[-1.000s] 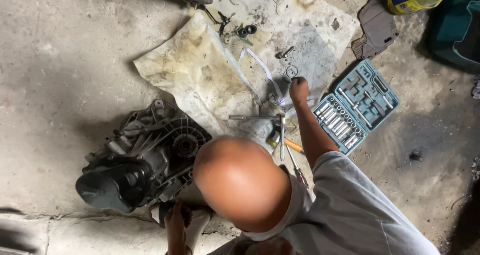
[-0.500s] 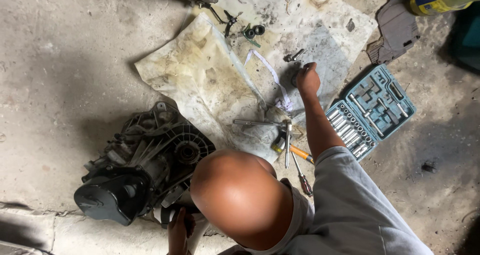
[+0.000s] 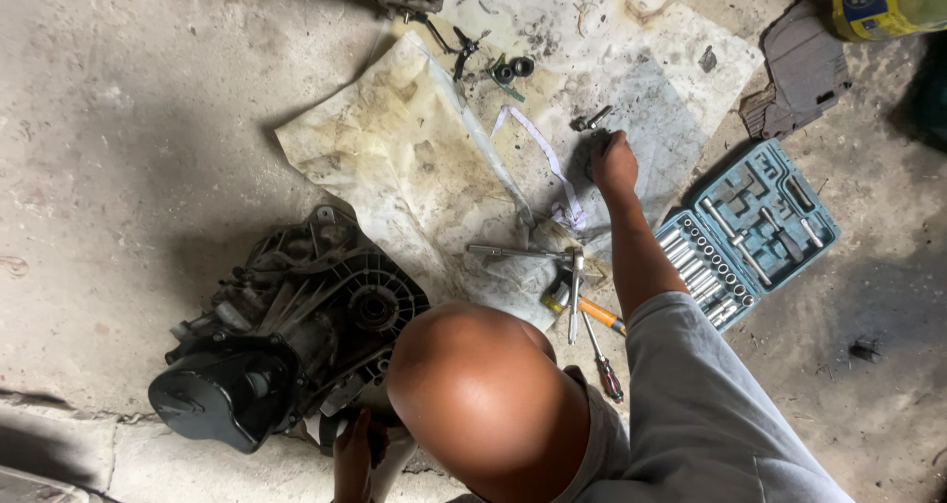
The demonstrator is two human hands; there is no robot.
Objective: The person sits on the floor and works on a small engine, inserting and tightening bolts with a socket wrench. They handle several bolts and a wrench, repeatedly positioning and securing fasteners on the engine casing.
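Socket case (image 3: 758, 229): open, blue, right of centre on the concrete floor (image 3: 128, 138); rows of sockets fill its lower-left half, extensions and bars lie in the moulded slots of the upper-right half.
Right hand (image 3: 614, 162): arm stretched up-frame, fist curled onto a dark patch of the sheet; whether it grips anything cannot be told.
Bolt (image 3: 595, 118): small metal piece just above the right hand, apart from it.
Left hand (image 3: 355, 444): bottom of frame, fingers closed on the dark lower edge of the gearbox.
Gearbox (image 3: 286, 340): grey ribbed casing with a black cover, lower left, partly on the sheet's corner.
Sheet (image 3: 414, 148): stained plastic, spread across upper centre.
Ratchet (image 3: 533, 254): lies crossed with another bar at centre, below the right hand.
Screwdrivers (image 3: 597, 340): orange-handled and red-handled, beside the forearm, partly hidden by the head (image 3: 483, 395).
Small parts (image 3: 508, 69): rings and a bracket, top centre.
Yellow container (image 3: 883, 0): upper right corner, cut off.
Dark mat (image 3: 801, 69): just left of it.
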